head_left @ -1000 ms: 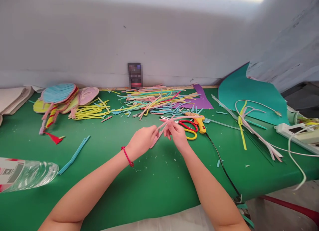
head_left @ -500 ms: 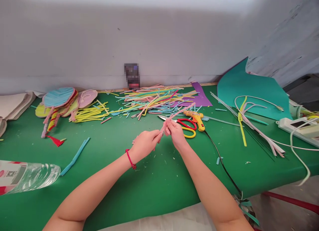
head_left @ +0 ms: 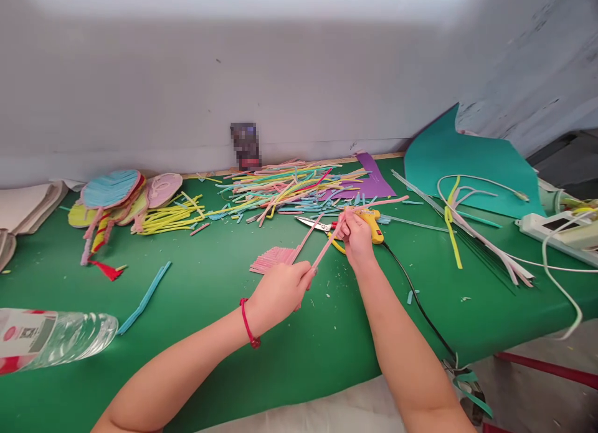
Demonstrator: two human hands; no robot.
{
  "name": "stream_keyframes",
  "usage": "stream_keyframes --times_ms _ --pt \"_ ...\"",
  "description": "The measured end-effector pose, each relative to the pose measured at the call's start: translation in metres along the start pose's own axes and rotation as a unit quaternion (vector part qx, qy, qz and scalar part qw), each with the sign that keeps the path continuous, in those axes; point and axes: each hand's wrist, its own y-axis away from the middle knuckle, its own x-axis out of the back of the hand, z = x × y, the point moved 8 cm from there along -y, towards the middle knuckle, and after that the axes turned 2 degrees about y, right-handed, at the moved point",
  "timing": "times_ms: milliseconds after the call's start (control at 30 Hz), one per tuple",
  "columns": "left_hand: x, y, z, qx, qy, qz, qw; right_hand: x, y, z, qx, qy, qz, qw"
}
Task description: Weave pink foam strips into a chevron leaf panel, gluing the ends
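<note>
Pipe cleaner (head_left: pixel 327 243), pink, probably light, soft and easily bent, so best pinched near its ends, spans our left hand (head_left: pixel 281 294) and right hand (head_left: pixel 357 237), fingers closed on it, between the front and back edges of the table (head_left: pixel 308 358).

You're handling a matt, seemingly fuzzy strip (head_left: pixel 328 241); your smooth tabletop (head_left: pixel 280 364) is gleaming softly, while the metal scissor blades (head_left: pixel 324 225) and clear plastic bottle (head_left: pixel 79 337) are shining.
</note>
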Motion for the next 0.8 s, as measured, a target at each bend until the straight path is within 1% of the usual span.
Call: stream_keyframes --times_ms 133,167,200,267,333,400,467,533,567,600,633,733,800 --pt "-0.011 0.017 0.015 -0.042 -0.065 -0.093 0.993 0.029 -0.012 -0.007 0.017 -0.013 0.059 0.998" --pt "-0.011 0.021 0.018 -0.050 -0.074 -0.102 0.991 0.034 -0.013 -0.010 0.026 -0.016 0.072 0.997" --pt "-0.008 0.023 0.020 -0.054 -0.080 -0.099 0.990 0.036 -0.013 -0.012 0.032 -0.020 0.078 0.996" --pt "0.005 0.024 0.022 -0.049 -0.090 -0.056 0.993 0.031 -0.010 -0.013 0.035 -0.035 0.073 0.996" --pt "0.022 0.023 0.023 -0.050 -0.111 0.018 0.992 0.014 -0.003 -0.009 0.023 -0.045 0.043 0.998" --pt "0.038 0.023 0.025 -0.072 -0.139 0.102 0.982 -0.013 0.009 -0.002 -0.003 -0.026 -0.020 0.999" --pt "0.050 0.024 0.027 -0.101 -0.167 0.175 0.965 -0.038 0.022 0.007 -0.037 0.002 -0.088 0.995" --pt "0.055 0.024 0.026 -0.118 -0.199 0.223 0.947 -0.058 0.035 0.014 -0.069 0.012 -0.154 0.986" --pt "0.055 0.023 0.025 -0.121 -0.217 0.230 0.941 -0.065 0.041 0.017 -0.081 0.009 -0.181 0.980" --pt "0.054 0.020 0.023 -0.117 -0.234 0.224 0.939 -0.070 0.045 0.019 -0.090 0.004 -0.200 0.976" --pt "0.051 0.017 0.019 -0.105 -0.248 0.203 0.941 -0.073 0.048 0.020 -0.095 -0.004 -0.212 0.973" --pt "0.042 0.008 0.005 -0.032 -0.269 0.098 0.958 -0.073 0.048 0.020 -0.093 -0.022 -0.212 0.973" --pt "0.040 0.007 -0.002 0.011 -0.284 0.055 0.957 -0.071 0.045 0.020 -0.086 -0.029 -0.204 0.975"
